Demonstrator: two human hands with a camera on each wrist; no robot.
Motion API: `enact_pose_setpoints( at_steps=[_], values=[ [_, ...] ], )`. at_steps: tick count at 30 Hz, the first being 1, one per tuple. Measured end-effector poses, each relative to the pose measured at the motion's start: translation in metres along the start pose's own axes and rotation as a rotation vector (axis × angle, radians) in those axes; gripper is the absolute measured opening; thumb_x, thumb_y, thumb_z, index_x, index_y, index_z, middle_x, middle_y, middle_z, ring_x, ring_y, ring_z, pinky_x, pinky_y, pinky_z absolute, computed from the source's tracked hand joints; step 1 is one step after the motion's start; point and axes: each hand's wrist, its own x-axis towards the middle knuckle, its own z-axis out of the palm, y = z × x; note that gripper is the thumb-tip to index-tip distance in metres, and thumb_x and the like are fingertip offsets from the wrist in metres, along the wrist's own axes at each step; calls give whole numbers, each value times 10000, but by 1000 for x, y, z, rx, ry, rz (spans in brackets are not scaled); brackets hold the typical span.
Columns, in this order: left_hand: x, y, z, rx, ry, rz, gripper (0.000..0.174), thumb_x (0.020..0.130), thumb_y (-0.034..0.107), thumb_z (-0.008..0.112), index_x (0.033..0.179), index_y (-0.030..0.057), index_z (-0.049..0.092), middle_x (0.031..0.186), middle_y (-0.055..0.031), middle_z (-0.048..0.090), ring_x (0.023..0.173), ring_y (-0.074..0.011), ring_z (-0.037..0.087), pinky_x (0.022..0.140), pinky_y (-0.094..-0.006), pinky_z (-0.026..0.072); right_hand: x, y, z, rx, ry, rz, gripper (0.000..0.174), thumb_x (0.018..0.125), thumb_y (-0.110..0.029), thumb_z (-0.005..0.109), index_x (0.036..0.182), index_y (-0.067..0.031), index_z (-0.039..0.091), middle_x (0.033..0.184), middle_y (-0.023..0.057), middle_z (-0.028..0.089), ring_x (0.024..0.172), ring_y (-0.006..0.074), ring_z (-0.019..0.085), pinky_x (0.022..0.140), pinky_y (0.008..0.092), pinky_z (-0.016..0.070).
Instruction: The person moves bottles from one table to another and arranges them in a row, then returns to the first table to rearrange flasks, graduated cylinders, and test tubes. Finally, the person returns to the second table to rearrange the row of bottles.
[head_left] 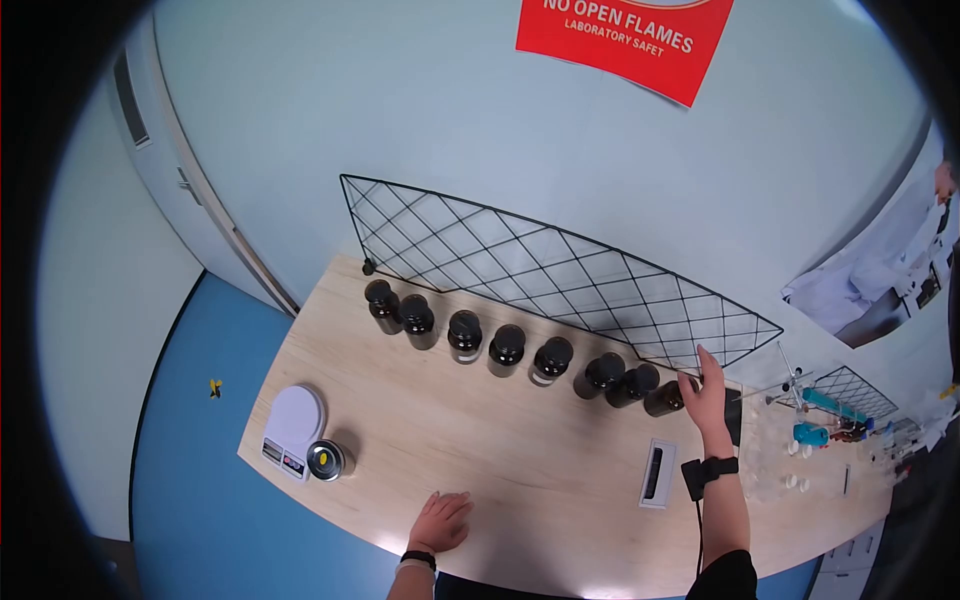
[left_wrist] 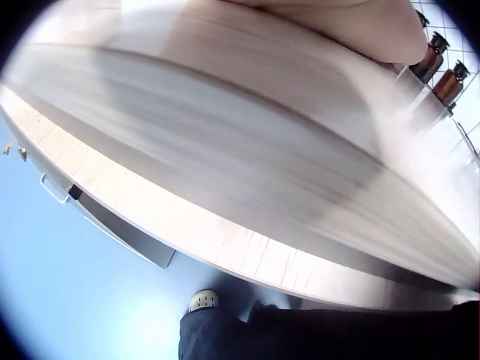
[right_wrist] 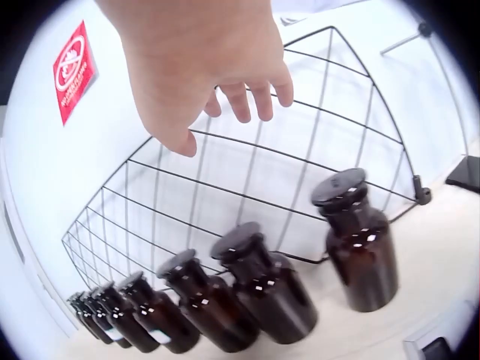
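Observation:
My right hand (head_left: 708, 400) reaches to the rightmost brown glass bottle (head_left: 662, 401), with its thumb beside the black stopper in the head view. Seen by the right wrist camera, the same hand (right_wrist: 210, 56) hangs above the bottles with fingers spread and nothing in its grasp; the nearest bottle (right_wrist: 364, 259) stands upright below it. Several more dark stoppered bottles (head_left: 507, 352) form a row to the left. Near the table's front edge lies my left hand (head_left: 442, 522), fingers relaxed, holding nothing. Only part of that hand (left_wrist: 367, 26) shows in the left wrist view.
A black wire grid (head_left: 558, 230) stands behind the bottles. At the left are a white kitchen scale (head_left: 295, 415) and a round lidded tin (head_left: 326, 460). A white tray with a black object (head_left: 654, 474) lies right of centre. Glassware and a teal item (head_left: 811, 434) crowd the right end.

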Motion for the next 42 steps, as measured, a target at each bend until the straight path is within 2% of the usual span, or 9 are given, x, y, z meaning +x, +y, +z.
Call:
enact_pose_setpoints(
  at_steps=[7,15,17,21,25,27,32,36,42],
  values=[
    [-2,-2,-2,-43,12,20,445,757,293,588,1181,176,522,1304,-5,434,1204,-176,396,1041,-467,263,26,-94,5,205,63,-129,507,755,-96,636,1227,-16,470,1186,190,521,1104,333,485,935,378,377],
    [-5,-15,10,53,35,143,388,810,282,535,1170,139,529,1289,-54,443,1186,-242,411,1013,-455,296,16,-183,26,302,13,-72,371,734,-99,653,1082,-15,553,1035,158,576,981,322,539,861,363,416],
    [2,-16,1,-68,64,164,378,818,271,532,1169,130,531,1243,-69,486,1137,-257,455,975,-438,342,18,-204,43,284,28,-101,347,712,-117,669,1033,-20,581,994,151,595,942,326,547,839,378,430],
    [35,-23,-68,-380,-35,61,341,818,254,541,1124,104,566,1103,-110,581,1030,-289,531,880,-410,425,32,-242,86,297,-90,-84,316,704,-129,666,1001,-36,612,1004,146,607,921,320,554,820,387,446],
    [108,-57,-203,-236,102,-25,232,790,182,557,984,73,622,975,-132,617,938,-307,559,786,-400,471,37,-273,137,241,-323,-15,336,698,-159,652,1014,-51,619,1058,132,602,939,318,553,809,401,463],
    [147,-87,-238,-172,429,31,233,775,159,563,984,68,611,948,-132,614,885,-321,566,757,-408,478,36,-284,159,183,-347,9,353,692,-179,643,1021,-54,620,1074,122,600,955,318,549,806,408,471],
    [220,-161,-277,63,496,11,379,740,144,594,1115,98,560,1183,-123,518,999,-311,513,818,-392,464,28,-304,198,25,-306,98,432,707,-216,638,1113,-78,580,1193,107,540,1019,339,514,824,406,476],
    [239,-187,-271,191,283,-19,552,688,149,665,1218,153,510,1340,-117,380,1078,-308,467,848,-391,460,27,-303,220,-65,-201,97,463,701,-236,658,1133,-96,568,1192,101,533,1006,335,514,799,401,485],
    [247,-200,-259,78,188,-102,567,707,166,679,1241,191,492,1312,-104,414,1048,-307,494,842,-388,473,32,-305,225,-177,-189,173,514,661,-280,704,1138,-135,579,1100,85,569,934,294,528,743,368,496]
  ],
)
